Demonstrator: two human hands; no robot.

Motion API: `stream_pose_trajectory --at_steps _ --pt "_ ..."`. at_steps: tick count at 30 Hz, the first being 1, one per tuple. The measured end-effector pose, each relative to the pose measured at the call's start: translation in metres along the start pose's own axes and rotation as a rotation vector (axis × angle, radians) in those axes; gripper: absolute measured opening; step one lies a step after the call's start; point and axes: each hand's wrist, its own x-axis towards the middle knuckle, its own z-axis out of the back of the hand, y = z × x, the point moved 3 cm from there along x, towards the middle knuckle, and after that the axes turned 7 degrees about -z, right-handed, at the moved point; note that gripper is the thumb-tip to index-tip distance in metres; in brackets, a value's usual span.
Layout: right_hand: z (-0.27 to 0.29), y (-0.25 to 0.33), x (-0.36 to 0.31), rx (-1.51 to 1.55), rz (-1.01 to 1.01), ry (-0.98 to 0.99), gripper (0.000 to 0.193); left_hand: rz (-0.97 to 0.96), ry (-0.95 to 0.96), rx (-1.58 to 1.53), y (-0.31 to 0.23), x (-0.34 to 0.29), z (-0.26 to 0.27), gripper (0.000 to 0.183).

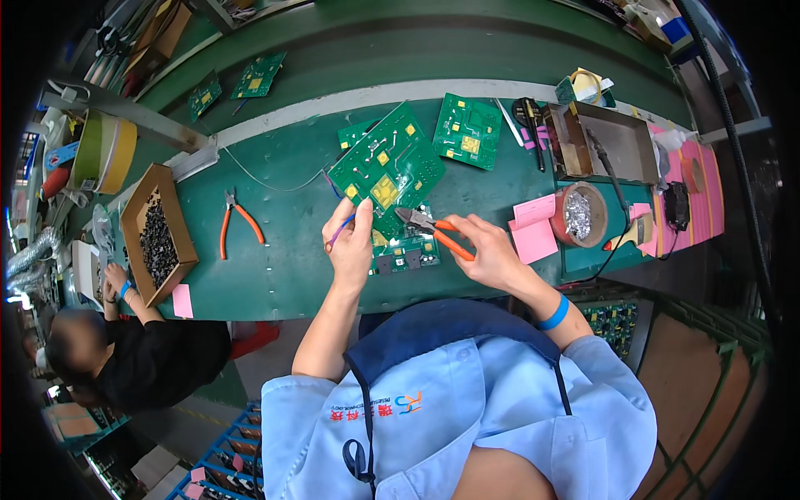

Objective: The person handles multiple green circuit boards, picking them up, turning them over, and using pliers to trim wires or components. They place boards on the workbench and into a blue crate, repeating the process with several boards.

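Over the green bench my left hand pinches the lower left edge of a tilted green circuit board with yellow patches. Blue and purple wires show beside its fingers. My right hand is closed on orange-handled diagonal cutters, whose jaws are at the board's lower right edge; whether they touch it I cannot tell. Partly hidden beneath lies a second circuit board with dark components. Another green board rests to the right, beyond my right hand.
At left lie orange-handled cutters and a cardboard box of small black parts. On the right are a tub of silvery pieces, pink papers, a metal tray and a soldering iron. A co-worker sits at left.
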Motion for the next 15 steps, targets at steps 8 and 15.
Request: stream_pose_trajectory --at_steps 8,15 --pt "-0.003 -0.035 -0.001 0.937 -0.224 -0.135 0.042 0.140 -0.045 -0.236 0.011 0.001 0.000 0.014" --pt "0.025 -0.116 -0.009 0.822 -0.618 -0.531 0.044 0.274 0.001 -0.432 0.015 0.003 0.004 0.023"
